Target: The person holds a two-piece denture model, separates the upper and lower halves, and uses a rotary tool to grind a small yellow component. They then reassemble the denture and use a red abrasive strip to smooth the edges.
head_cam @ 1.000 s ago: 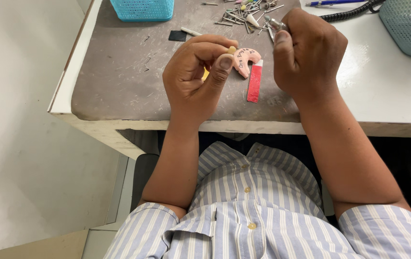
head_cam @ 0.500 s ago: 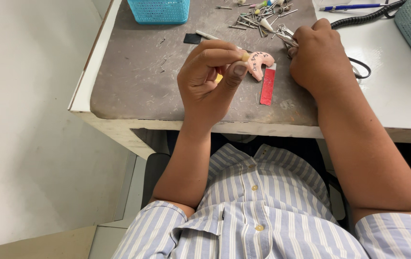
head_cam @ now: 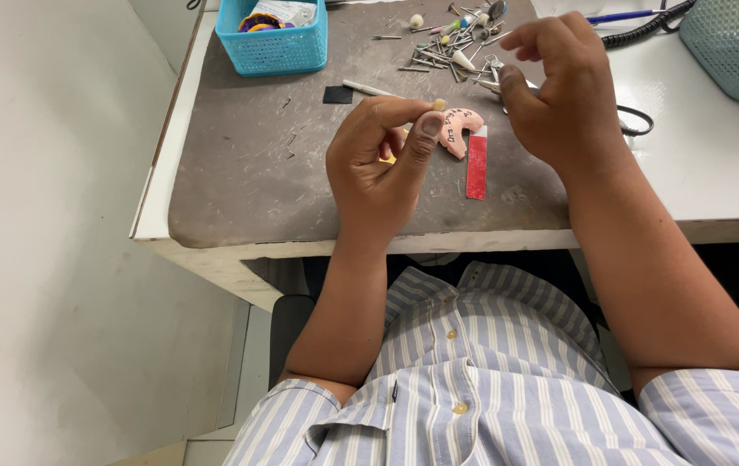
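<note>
Nearest, the left hand [head_cam: 382,164] pinches a tiny pale bead-like piece [head_cam: 439,104] between thumb and forefinger, fingers closed on it. Just beyond lies a pink horseshoe-shaped dental plate [head_cam: 458,129] on the tabletop [head_cam: 240,173], beside a red strip [head_cam: 476,162]. The right hand [head_cam: 559,86] hovers, fingers loosely parted, holding nothing visible. Keeping the pinch light and steady suits so small a piece. Farther off: scattered burs [head_cam: 438,52] and a blue basket [head_cam: 274,43].

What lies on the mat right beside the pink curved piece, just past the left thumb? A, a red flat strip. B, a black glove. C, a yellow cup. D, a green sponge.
A: a red flat strip lies on the grey mat just below the pink curved piece, beside the left hand, which pinches a tiny pale bit.
</note>
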